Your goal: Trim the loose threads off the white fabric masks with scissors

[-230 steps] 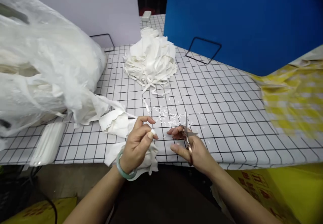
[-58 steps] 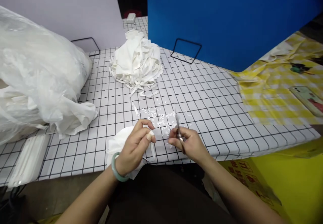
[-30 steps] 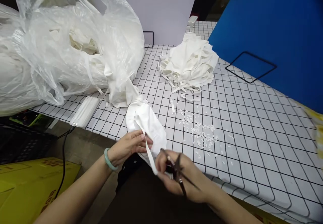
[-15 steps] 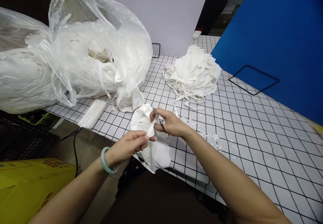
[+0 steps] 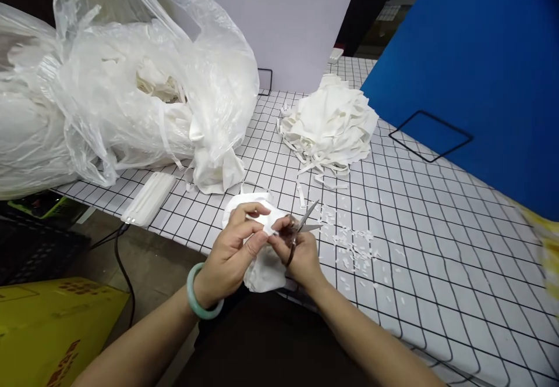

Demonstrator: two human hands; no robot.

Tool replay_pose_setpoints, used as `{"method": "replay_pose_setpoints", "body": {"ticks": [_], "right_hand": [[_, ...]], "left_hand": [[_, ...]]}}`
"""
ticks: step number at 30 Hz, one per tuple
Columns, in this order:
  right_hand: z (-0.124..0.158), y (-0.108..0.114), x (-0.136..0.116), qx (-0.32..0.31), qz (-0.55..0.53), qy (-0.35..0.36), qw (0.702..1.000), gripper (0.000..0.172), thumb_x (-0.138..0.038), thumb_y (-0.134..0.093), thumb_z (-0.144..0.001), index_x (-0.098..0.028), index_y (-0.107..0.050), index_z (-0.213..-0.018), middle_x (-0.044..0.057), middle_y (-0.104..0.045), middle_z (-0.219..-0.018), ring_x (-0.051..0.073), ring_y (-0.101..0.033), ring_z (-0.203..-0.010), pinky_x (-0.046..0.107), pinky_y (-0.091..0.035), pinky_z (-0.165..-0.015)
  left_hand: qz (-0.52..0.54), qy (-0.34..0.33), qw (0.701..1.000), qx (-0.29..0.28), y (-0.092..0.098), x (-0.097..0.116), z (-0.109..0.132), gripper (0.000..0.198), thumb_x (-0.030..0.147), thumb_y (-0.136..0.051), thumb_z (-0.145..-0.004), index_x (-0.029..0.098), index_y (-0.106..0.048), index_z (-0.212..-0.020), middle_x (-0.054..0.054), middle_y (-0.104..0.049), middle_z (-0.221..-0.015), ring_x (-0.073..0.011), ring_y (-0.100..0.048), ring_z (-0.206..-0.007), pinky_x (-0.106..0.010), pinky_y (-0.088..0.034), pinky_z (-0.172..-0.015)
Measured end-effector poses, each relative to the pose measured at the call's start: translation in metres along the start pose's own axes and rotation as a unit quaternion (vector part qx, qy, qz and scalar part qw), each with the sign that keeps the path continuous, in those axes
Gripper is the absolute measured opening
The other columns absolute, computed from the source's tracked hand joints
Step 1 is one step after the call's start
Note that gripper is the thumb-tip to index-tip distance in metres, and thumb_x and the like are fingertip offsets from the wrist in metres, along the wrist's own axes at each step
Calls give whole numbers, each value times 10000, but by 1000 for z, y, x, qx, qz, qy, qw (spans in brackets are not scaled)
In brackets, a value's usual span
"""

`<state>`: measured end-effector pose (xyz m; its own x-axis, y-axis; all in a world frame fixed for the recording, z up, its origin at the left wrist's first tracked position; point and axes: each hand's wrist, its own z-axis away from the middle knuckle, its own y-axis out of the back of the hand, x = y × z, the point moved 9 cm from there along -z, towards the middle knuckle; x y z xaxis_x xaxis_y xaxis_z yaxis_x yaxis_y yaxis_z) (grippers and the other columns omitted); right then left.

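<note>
A white cloth piece [image 5: 264, 272] hangs over the table's near edge, between and below my hands. My left hand [image 5: 238, 244], with a green bangle on its wrist, pinches the cloth between thumb and fingers. My right hand [image 5: 301, 253] has the scissors [image 5: 307, 217] hooked on its fingers, their blades parted and pointing right, away from the cloth. Its thumb and forefinger meet the cloth beside my left fingertips. Small white clippings [image 5: 356, 247] lie scattered to the right. Beyond them is a heap of white cloth pieces with straps [image 5: 329, 122].
Clear plastic bags [image 5: 209, 78] full of white cloth fill the back left. A white power strip [image 5: 151, 198] lies at the table's left edge. Grey [image 5: 279, 20] and blue [image 5: 458, 67] panels stand behind. A yellow box [image 5: 56, 329] is at lower left.
My right hand has turned, so the scissors now point right with their blades showing. My left hand has moved slightly right, and the cloth between the hands has shifted and bunched. The view has shifted slightly.
</note>
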<state>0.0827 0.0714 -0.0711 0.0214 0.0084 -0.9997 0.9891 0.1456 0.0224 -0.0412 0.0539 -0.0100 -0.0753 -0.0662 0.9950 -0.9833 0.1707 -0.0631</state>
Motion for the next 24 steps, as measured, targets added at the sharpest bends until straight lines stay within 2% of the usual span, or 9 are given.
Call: {"method": "replay_pose_setpoints", "body": {"ticks": [2, 4, 5, 7, 9, 13, 17, 24], "right_hand": [[10, -10, 8, -39, -30, -46, 998, 266, -427, -676, -801, -211, -520, -796, -32, -518, -651, 118, -474, -553, 258, -427, -533], [16, -8, 5, -70, -17, -49, 996, 270, -445, -668, -823, -208, -538, -816, -13, -561, -694, 136, -527, -598, 272, -460, -573], [18, -1, 0, -74, 13, -35, 997, 269, -449, -673, -828, -205, -560, -847, 6, -595, -754, 155, -567, -659, 291, -487, -626], [20, 20, -14, -66, 108, 7, 992, 300, -483, -686, -829, -205, -602, -905, 45, -635, -863, 201, -610, -797, 341, -513, -736], [21, 40, -29, -58, 213, 41, 974, 353, -540, -701, -813, -205, -627, -896, 69, -651, -889, 229, -609, -849, 369, -507, -767], [26, 59, -42, -79, 339, 59, 936, 423, -615, -718, -779, -209, -610, -731, 33, -628, -696, 188, -562, -663, 330, -450, -661], [31, 60, -39, -88, 351, 46, 931, 476, -631, -713, -782, -206, -554, -637, 7, -601, -605, 150, -531, -576, 293, -407, -614], [35, 61, -35, -78, 335, 50, 938, 512, -655, -705, -775, -205, -528, -607, 1, -576, -573, 134, -506, -544, 266, -378, -574]], "left_hand": [[53, -9, 999, 8, -8, -4, -6, 298, 371, -554, -992, 175, -705, -827, -89, -539, -1107, -183, -559, -933, -328, -498, -826], [85, 12, 996, 15, -17, -14, -10, 304, 347, -499, -1019, 177, -668, -831, -64, -534, -1018, -137, -534, -775, -304, -491, -737], [69, 8, 997, 21, -20, -16, -12, 302, 339, -489, -1024, 180, -657, -831, -58, -526, -963, -146, -531, -783, -301, -482, -729], [4, -28, 999, 26, -25, -14, -13, 297, 324, -476, -1030, 186, -647, -828, -62, -512, -893, -198, -537, -933, -310, -472, -781], [-50, -62, 997, 14, -32, -9, -12, 310, 310, -446, -1040, 189, -636, -828, -77, -510, -912, -225, -513, -1033, -320, -463, -810], [-102, -73, 992, -20, -44, -9, -8, 302, 284, -395, -1053, 188, -600, -855, -94, -496, -1057, -210, -508, -987, -326, -458, -781], [-137, -102, 985, -37, -51, -6, -6, 267, 257, -381, -1052, 190, -560, -865, -90, -487, -1068, -214, -502, -1009, -351, -454, -865], [-176, -140, 973, -56, -59, 0, -5, 266, 208, -349, -1049, 192, -508, -837, -91, -474, -1049, -215, -498, -1021, -342, -458, -838]]}}
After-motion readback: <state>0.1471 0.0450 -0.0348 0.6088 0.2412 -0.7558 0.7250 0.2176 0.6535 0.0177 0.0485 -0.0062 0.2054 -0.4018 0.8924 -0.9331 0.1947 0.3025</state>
